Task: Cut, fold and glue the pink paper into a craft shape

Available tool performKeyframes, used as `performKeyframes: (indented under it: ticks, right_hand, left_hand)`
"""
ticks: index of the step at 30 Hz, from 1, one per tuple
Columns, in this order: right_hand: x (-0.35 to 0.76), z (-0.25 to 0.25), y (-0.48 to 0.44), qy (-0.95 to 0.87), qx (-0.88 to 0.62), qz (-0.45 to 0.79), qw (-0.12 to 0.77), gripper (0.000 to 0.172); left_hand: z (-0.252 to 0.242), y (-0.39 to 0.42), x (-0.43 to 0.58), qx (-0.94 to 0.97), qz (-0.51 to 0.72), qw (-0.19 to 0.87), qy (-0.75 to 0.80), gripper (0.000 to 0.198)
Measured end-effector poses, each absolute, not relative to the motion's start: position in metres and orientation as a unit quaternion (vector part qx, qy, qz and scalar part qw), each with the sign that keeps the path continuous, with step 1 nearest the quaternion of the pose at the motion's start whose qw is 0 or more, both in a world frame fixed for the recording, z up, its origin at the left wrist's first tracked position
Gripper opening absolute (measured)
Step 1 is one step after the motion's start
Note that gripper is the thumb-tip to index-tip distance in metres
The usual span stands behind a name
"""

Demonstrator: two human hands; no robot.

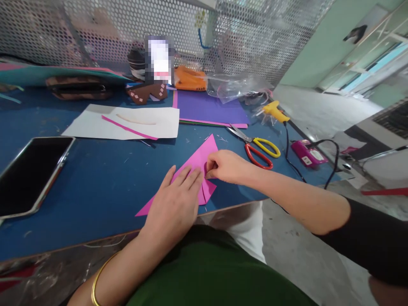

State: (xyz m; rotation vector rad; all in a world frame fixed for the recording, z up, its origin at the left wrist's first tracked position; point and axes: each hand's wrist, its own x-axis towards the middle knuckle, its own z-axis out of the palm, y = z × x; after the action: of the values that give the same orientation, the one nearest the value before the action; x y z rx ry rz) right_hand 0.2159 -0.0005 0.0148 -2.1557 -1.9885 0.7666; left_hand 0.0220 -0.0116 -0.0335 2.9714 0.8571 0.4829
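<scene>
A sheet of pink paper (206, 154), folded into a triangle with a small flap at its lower right, lies near the table's front edge. Flat on top of it rests my left hand (175, 197), fingers stretched out and pressing the paper down. My right hand (226, 166) is closed at the paper's right side, thumb and fingertips pinched on its edge by the flap. Part of the paper is hidden beneath both hands. Just beyond my right hand lie scissors (251, 140) with one red and one yellow handle, blades parted.
On the blue table (105, 178) are a smartphone (33, 174), white paper (92, 121) bearing a pink strip (127, 127), and purple sheets (210, 106). A yellow glue gun (276, 111) and a magenta power socket block (308, 154) with cords sit at the right.
</scene>
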Motion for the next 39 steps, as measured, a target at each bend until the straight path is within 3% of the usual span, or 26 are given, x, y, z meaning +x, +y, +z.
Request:
performKeyframes:
  ticks: [5,9,24,39]
  right_hand:
    - [0.224,0.014,-0.016,-0.634,-0.748,0.187,0.055,0.033]
    - [0.233,0.013,-0.024,-0.628,-0.756,0.179,0.045,0.039]
    - [0.232,0.021,-0.012,-0.648,-0.734,0.201,-0.030,0.028]
    - [0.240,0.033,-0.002,-0.693,-0.686,0.213,-0.066,0.027]
  left_hand:
    - [-0.031,-0.011,0.022,0.949,0.162,0.008,0.270,0.047]
    - [-0.029,-0.013,0.022,0.948,0.168,0.005,0.272,0.046]
    - [-0.022,-0.019,0.034,0.952,0.191,-0.055,0.231,0.042]
    - [-0.024,-0.022,0.028,0.946,0.184,0.000,0.268,0.040]
